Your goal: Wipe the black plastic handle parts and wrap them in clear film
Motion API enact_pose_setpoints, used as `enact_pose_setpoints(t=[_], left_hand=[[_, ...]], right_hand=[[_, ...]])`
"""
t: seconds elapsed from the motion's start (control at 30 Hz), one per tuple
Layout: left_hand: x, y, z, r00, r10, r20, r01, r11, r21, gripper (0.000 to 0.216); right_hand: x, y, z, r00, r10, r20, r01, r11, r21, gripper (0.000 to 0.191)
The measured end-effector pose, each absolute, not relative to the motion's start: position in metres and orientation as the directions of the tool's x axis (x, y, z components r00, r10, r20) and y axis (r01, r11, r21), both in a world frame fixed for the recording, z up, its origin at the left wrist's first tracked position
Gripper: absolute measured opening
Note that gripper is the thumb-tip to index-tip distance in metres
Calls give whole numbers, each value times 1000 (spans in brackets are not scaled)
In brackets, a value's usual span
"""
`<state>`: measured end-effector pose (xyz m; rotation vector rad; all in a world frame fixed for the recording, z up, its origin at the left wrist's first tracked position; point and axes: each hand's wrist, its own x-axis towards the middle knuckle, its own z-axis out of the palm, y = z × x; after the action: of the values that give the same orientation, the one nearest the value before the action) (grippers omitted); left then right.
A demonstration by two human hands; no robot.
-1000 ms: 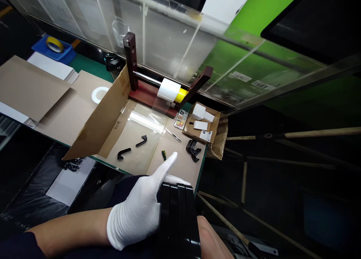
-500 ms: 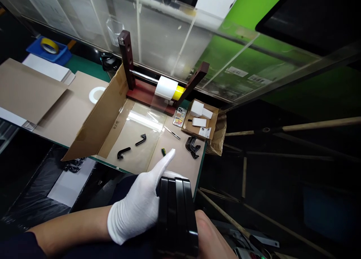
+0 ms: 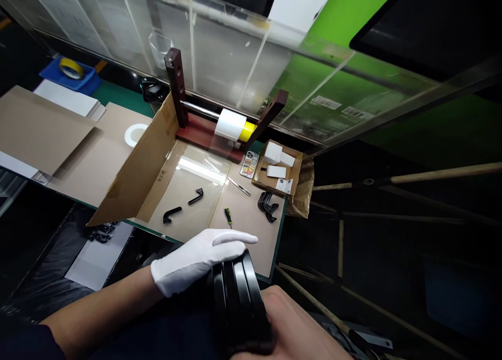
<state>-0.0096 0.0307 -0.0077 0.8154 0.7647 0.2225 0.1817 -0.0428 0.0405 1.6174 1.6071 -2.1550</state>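
Note:
A stack of curved glossy black bars sits at the bottom of the view, held against my body. My left hand, in a white glove, lies across the stack's upper end with its fingers stretched to the right. My right hand, bare, wraps the stack's lower end from the right. Close beyond the gloved fingertips lie a small screwdriver with a green and yellow handle and a pile of black hooked parts. Two similar hooked parts rest on a clear plastic sheet.
A cardboard flap rises left of the clear sheet. Behind stands a dark red wooden stand holding white and yellow rolls. A phone case and a cardboard tray with white blocks sit right. Wooden poles cross the dark right side.
My left hand has rotated from a raised, forward-pointing thumb to fingers laid flat rightward. The black stack has tilted and dropped lower, and the view has shifted slightly.

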Motion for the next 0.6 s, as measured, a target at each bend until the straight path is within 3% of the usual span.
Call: enact_pose_setpoints(t=[0.1, 0.27, 0.6], left_hand=[[-10, 32, -12, 709, 502, -495, 150, 579, 801, 46], [-6, 25, -20, 666, 508, -546, 78, 681, 728, 49], [4, 4, -15, 611, 579, -540, -106, 736, 669, 55]], right_hand=[[184, -46, 30, -476, 484, -734, 531, -507, -679, 34], [190, -51, 24, -492, 532, -690, 413, -555, -722, 25], [193, -69, 22, -356, 580, -733, 309, -667, -678, 48]])
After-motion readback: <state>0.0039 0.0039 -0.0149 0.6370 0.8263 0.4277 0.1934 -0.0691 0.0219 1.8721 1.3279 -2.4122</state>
